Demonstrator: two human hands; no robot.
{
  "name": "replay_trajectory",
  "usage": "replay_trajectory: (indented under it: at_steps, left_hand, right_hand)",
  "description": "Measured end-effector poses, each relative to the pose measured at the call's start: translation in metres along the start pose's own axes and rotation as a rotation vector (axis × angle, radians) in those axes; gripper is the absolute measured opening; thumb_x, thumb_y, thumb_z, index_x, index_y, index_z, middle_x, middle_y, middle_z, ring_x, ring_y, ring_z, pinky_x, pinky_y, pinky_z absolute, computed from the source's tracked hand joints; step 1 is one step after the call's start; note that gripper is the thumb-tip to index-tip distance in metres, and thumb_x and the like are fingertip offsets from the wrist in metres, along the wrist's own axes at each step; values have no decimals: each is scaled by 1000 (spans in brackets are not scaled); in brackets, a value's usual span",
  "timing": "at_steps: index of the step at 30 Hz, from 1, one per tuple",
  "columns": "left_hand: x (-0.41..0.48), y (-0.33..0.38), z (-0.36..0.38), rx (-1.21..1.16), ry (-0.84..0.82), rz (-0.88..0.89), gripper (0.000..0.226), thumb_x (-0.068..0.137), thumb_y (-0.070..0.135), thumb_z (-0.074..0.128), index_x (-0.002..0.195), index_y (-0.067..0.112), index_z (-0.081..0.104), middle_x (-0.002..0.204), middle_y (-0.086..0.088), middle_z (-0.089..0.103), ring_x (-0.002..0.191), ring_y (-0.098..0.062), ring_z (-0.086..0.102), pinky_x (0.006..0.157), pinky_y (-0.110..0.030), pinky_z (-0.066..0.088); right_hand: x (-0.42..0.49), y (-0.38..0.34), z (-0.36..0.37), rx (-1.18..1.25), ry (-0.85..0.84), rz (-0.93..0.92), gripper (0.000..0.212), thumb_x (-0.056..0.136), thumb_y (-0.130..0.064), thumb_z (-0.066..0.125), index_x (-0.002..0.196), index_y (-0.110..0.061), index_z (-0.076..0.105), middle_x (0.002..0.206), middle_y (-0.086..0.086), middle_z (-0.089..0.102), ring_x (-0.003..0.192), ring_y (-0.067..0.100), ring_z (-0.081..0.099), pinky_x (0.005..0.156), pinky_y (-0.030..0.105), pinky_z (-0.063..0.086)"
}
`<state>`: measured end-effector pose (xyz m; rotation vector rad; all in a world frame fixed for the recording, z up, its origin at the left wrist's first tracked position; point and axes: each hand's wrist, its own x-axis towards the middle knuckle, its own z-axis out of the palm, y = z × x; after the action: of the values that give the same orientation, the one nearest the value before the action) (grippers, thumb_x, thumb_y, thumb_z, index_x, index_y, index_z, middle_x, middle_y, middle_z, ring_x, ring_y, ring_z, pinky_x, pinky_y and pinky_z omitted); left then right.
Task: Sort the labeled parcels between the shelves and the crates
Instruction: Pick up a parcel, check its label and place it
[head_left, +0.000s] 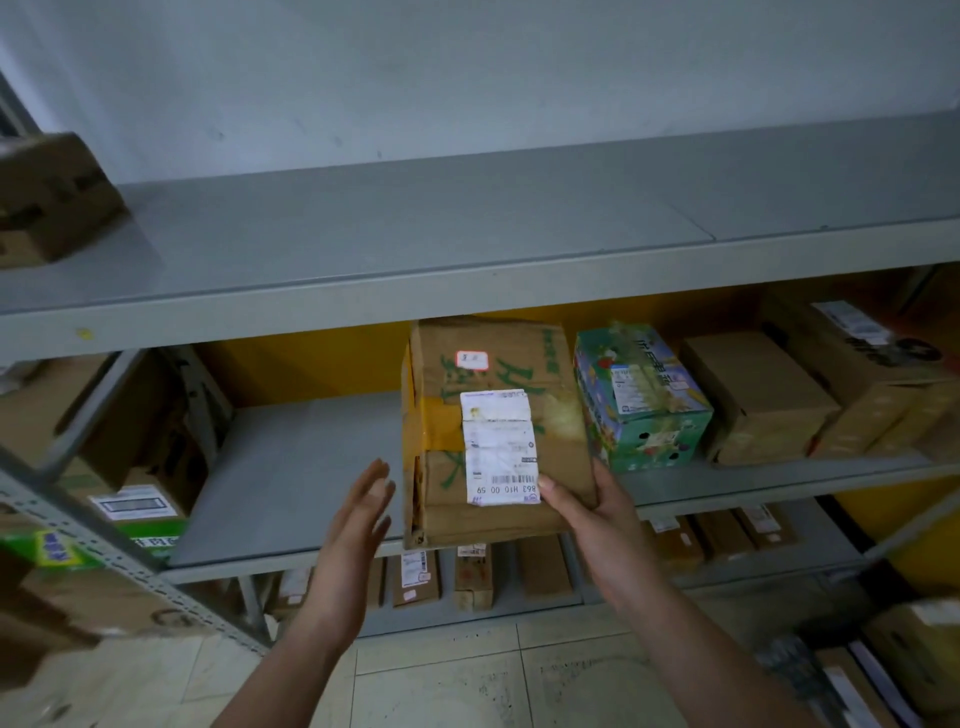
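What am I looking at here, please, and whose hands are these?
There is no machine here. A person sorts parcels, and a camera worn on their head looks forward and down, so this single picture shows their own bare hands. The right hand grips the near corner of a brown cardboard parcel with a white label, at the front of the middle shelf. The left hand is open beside the parcel, not clearly touching it. To the parcel's right stand a colourful box and plain brown boxes. Another brown box sits on the top shelf.
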<state>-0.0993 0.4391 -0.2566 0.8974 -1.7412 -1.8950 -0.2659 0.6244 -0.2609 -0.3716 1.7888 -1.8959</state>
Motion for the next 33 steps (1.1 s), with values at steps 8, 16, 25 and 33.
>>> replay_trajectory:
  at_steps: [8,16,25,33]
  left_hand:
    - [-16,1,23,128,-109,18,45,94,29,65,138,37,53,118,17,72,104,-3,69,76,-14,56]
    - [-11,-18,34,112,-188,-33,40,97,25,62,135,36,57,121,15,72,110,-7,68,86,-20,56]
    - [-1,-37,125,194,-421,-116,42,94,26,65,135,37,57,122,16,72,112,-7,68,93,-24,53]
    - [-7,-28,277,263,-651,-78,45,95,24,65,138,30,57,125,14,71,113,-7,68,101,-30,52]
  right_hand:
    - [-12,20,11,-209,41,-79,51,85,-34,76,132,-32,57,112,-19,71,99,-8,65,85,18,53]
    - [-19,36,-18,-269,35,-42,48,92,-28,69,137,-28,53,118,-18,69,106,-8,63,89,15,52]
    - [-54,55,-130,-278,179,70,42,97,-18,62,127,-45,55,111,-30,68,104,-14,60,86,7,46]
    - [-83,42,-264,-169,373,88,41,99,-19,60,135,-37,54,119,-23,67,104,-11,63,88,13,49]
